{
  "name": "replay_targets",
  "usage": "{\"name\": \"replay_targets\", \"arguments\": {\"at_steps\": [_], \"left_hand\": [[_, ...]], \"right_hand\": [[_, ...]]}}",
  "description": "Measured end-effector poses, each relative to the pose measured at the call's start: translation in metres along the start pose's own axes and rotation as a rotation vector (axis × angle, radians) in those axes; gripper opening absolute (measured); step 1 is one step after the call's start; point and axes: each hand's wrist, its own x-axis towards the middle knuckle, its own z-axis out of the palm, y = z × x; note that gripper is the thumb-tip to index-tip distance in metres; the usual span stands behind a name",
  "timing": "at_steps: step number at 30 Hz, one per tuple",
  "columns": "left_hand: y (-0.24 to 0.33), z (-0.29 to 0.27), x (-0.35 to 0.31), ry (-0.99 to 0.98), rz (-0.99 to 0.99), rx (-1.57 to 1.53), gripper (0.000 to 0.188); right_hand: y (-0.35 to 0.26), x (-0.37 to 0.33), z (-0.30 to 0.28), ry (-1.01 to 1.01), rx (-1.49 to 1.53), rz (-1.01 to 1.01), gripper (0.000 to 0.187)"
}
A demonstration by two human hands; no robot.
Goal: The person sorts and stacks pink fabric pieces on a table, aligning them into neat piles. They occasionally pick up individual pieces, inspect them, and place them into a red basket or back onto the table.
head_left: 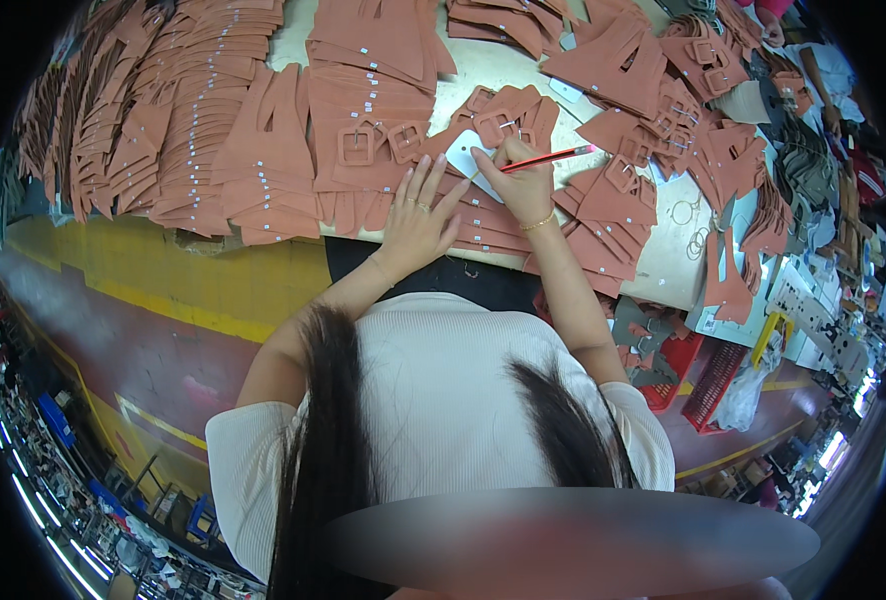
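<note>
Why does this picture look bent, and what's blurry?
In the head view, the wide lens bends edges and leaves black corners; a smooth blurred oval crosses the bottom; strip lights glare at lower left; the pencil looks fairly clear.

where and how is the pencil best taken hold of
Probably pinch the pencil by its back end, coming from the right: it is thin and straight, its tip points left, and its back part sticks out bare past the right grip.
</note>
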Motion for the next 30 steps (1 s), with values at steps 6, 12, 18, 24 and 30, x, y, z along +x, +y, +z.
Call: {"name": "replay_targets", "arguments": {"at_steps": [6,12,18,24,30], "left_hand": [[0.002,-0.002,0.002,0.015,-0.01,0.009,0.053],[0.002,-0.001,0.001,0.036,-0.021,-0.007,0.048],[0.0,0.001,-0.001,0.018,-0.024,-0.021,0.05],[0.0,0.0,-0.002,0.03,-0.037,-0.032,0.048],[0.0,-0.002,-0.001,0.059,-0.03,-0.033,0.047]], "right_hand": [[0.005,0.001,0.001,-0.018,-0.071,-0.1,0.035],[0.006,-0.001,0.003,0.027,-0.011,-0.075,0.035],[0.01,-0.002,0.006,0.07,-0.022,-0.057,0.035],[0.014,-0.002,0.006,0.061,0.001,-0.015,0.035],[0.014,-0.002,0.009,0.063,0.014,0.004,0.031]]}}
